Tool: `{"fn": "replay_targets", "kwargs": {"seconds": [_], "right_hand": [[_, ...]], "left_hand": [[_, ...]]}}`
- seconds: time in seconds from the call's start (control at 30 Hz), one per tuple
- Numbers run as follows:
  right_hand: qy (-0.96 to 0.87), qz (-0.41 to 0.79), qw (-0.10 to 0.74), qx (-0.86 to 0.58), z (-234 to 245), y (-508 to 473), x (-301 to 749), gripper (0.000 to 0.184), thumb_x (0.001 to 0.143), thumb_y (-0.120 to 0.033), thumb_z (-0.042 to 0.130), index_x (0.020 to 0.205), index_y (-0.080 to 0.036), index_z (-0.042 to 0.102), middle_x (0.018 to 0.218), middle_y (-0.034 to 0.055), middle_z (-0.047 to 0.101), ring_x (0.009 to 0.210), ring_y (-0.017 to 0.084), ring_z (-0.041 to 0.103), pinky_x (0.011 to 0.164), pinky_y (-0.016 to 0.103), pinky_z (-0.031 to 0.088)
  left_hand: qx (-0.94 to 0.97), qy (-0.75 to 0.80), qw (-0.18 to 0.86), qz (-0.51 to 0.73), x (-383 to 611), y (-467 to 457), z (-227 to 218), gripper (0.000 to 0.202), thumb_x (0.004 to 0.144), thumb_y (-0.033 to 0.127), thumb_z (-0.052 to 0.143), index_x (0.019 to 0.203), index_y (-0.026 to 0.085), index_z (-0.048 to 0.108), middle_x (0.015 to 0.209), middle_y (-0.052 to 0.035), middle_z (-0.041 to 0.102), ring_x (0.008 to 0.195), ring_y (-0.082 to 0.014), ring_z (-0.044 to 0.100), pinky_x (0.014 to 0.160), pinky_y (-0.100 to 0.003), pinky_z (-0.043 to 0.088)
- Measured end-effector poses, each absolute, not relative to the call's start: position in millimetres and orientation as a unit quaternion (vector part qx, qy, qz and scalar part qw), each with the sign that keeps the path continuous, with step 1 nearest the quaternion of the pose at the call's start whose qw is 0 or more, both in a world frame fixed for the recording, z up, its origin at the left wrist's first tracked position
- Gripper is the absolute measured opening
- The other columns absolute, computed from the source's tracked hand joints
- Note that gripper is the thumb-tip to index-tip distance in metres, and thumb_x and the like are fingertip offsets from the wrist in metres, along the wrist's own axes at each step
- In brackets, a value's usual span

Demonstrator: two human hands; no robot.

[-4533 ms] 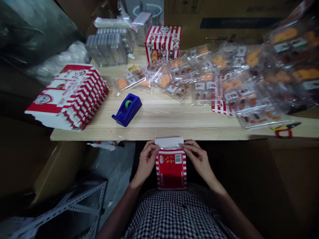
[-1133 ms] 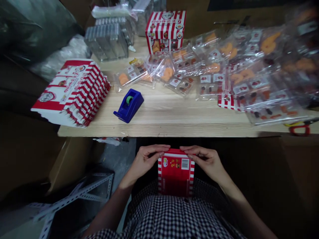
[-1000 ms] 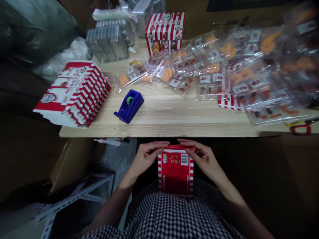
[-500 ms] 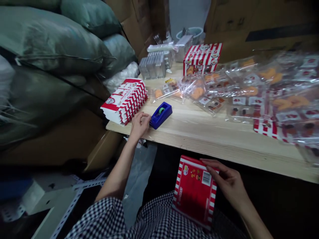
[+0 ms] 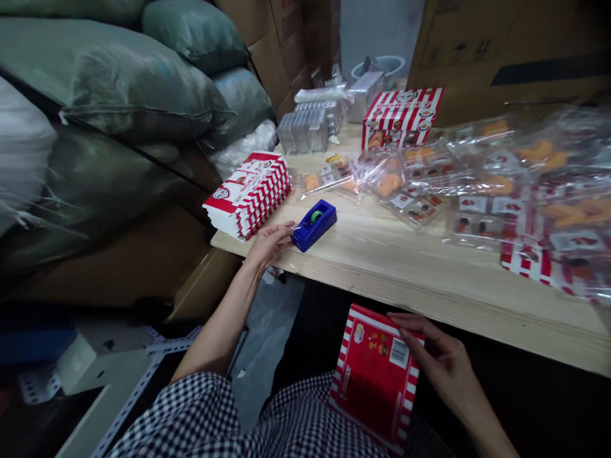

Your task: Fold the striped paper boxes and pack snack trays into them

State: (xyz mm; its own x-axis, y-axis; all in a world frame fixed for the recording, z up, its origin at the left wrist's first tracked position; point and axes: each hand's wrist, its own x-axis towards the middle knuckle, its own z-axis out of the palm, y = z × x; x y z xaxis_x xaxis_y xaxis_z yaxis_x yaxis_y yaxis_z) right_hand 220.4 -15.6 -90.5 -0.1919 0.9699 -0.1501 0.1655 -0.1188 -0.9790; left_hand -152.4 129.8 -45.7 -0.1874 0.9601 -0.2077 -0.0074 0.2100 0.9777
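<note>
My left hand (image 5: 270,245) is at the cutter end of a blue tape dispenser (image 5: 315,225) with a small green-cored roll. Its thumb and fingers are pinched together there on the end of the clear tape, which shows only faintly. In my right hand (image 5: 440,356) is a flat red box (image 5: 375,375) with striped red-and-white edges and a barcode, gripped by its upper right edge between thumb and fingers. The box leans near my lap, below the table's front edge. Left of the dispenser lies a stack of red-and-white printed boxes (image 5: 251,191).
Clear packs of toy food (image 5: 482,184) cover the right of the wooden table (image 5: 382,254). Farther back stand a striped box (image 5: 403,117), clear plastic trays (image 5: 303,131) and a pale tub (image 5: 382,67). Large stuffed sacks (image 5: 143,83) are piled on the left.
The left hand's fingers have shifted and stretched toward the dispenser's cutter end. The right hand keeps its hold on the red box. The whole view has shifted slightly.
</note>
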Motion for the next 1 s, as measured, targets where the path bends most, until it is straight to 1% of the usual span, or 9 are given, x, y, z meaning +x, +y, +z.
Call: {"fn": "replay_targets", "kwargs": {"seconds": [0.1, 0.23, 0.37, 0.47, 0.53, 0.6, 0.73, 0.93, 1.0], "right_hand": [[-0.563, 0.545, 0.357, -0.509, -90.7, -15.3, 219.9, 0.021, 0.095, -0.040, 0.061, 0.105, -0.027, 0.073, 0.126, 0.0083, 0.070, 0.124, 0.029, 0.061, 0.105, 0.044, 0.047], [-0.568, 0.551, 0.354, -0.499, -88.4, -16.2, 216.8, 0.019, 0.095, -0.039, 0.061, 0.104, -0.025, 0.071, 0.127, 0.0099, 0.069, 0.124, 0.030, 0.060, 0.105, 0.046, 0.046], [-0.577, 0.521, 0.373, -0.507, -79.1, -19.1, 209.9, 0.014, 0.094, -0.036, 0.064, 0.096, -0.023, 0.070, 0.119, 0.0096, 0.071, 0.113, 0.027, 0.065, 0.097, 0.043, 0.049], [-0.588, 0.481, 0.401, -0.512, -68.6, -22.7, 202.2, 0.010, 0.091, -0.032, 0.069, 0.088, -0.022, 0.068, 0.108, 0.0077, 0.072, 0.100, 0.023, 0.067, 0.089, 0.039, 0.052], [-0.591, 0.459, 0.418, -0.515, -61.9, -25.3, 196.4, 0.009, 0.090, -0.029, 0.069, 0.086, -0.022, 0.068, 0.102, 0.0066, 0.072, 0.096, 0.022, 0.067, 0.084, 0.036, 0.053], [-0.588, 0.439, 0.437, -0.520, -56.3, -28.4, 190.0, 0.007, 0.091, -0.026, 0.069, 0.085, -0.022, 0.068, 0.099, 0.0057, 0.072, 0.094, 0.020, 0.068, 0.081, 0.035, 0.053], [-0.587, 0.381, 0.480, -0.530, -48.4, -35.6, 177.4, 0.006, 0.091, -0.018, 0.068, 0.086, -0.022, 0.069, 0.102, 0.0055, 0.070, 0.096, 0.020, 0.068, 0.083, 0.034, 0.053], [-0.624, 0.283, 0.523, -0.506, -47.1, -33.3, 167.5, 0.017, 0.090, -0.008, 0.065, 0.097, -0.024, 0.069, 0.107, 0.0058, 0.068, 0.098, 0.019, 0.068, 0.084, 0.035, 0.055], [-0.637, 0.270, 0.523, -0.497, -50.7, -29.7, 167.7, 0.024, 0.091, -0.007, 0.064, 0.107, -0.025, 0.068, 0.108, 0.0060, 0.068, 0.101, 0.020, 0.067, 0.086, 0.037, 0.056]], "left_hand": [[0.388, 0.591, 0.472, 0.527, -149.4, 116.4, -65.8, 0.039, 0.064, 0.047, 0.082, 0.073, 0.012, 0.071, 0.134, -0.0162, 0.064, 0.105, -0.0242, 0.068, 0.094, -0.041, 0.055], [0.393, 0.606, 0.407, 0.559, -148.8, 111.5, -91.0, 0.040, 0.065, 0.049, 0.082, 0.069, 0.013, 0.067, 0.128, -0.0157, 0.067, 0.104, -0.0237, 0.068, 0.097, -0.040, 0.053], [0.396, 0.639, 0.344, 0.563, -148.7, 103.7, -92.3, 0.034, 0.065, 0.043, 0.083, 0.065, 0.013, 0.067, 0.107, -0.0145, 0.073, 0.096, -0.0230, 0.066, 0.093, -0.037, 0.051], [0.395, 0.642, 0.332, 0.568, -123.3, 72.4, -74.6, 0.029, 0.075, 0.042, 0.077, 0.077, 0.015, 0.069, 0.094, -0.0077, 0.072, 0.083, -0.0175, 0.065, 0.084, -0.031, 0.052], [0.402, 0.621, 0.360, 0.568, -90.4, 38.3, -56.6, 0.024, 0.082, 0.040, 0.073, 0.085, 0.016, 0.070, 0.082, -0.0025, 0.071, 0.074, -0.0141, 0.064, 0.078, -0.027, 0.051], [0.381, 0.589, 0.458, 0.545, -50.9, 1.1, -38.6, 0.021, 0.087, 0.038, 0.070, 0.087, 0.016, 0.070, 0.073, -0.0014, 0.070, 0.068, -0.0124, 0.062, 0.073, -0.024, 0.051], [0.289, 0.529, 0.639, 0.478, 14.2, -44.0, -21.1, 0.023, 0.088, 0.038, 0.070, 0.088, 0.015, 0.072, 0.080, -0.0054, 0.075, 0.069, -0.0124, 0.067, 0.071, -0.023, 0.053], [0.288, 0.509, 0.647, 0.489, 30.9, -25.7, -30.4, 0.023, 0.089, 0.036, 0.070, 0.085, 0.013, 0.073, 0.075, -0.0044, 0.073, 0.066, -0.0098, 0.064, 0.069, -0.020, 0.051], [0.295, 0.511, 0.647, 0.484, 28.8, -18.8, -34.5, 0.024, 0.089, 0.035, 0.071, 0.083, 0.013, 0.072, 0.072, -0.0035, 0.072, 0.064, -0.0093, 0.063, 0.068, -0.020, 0.050]]}}
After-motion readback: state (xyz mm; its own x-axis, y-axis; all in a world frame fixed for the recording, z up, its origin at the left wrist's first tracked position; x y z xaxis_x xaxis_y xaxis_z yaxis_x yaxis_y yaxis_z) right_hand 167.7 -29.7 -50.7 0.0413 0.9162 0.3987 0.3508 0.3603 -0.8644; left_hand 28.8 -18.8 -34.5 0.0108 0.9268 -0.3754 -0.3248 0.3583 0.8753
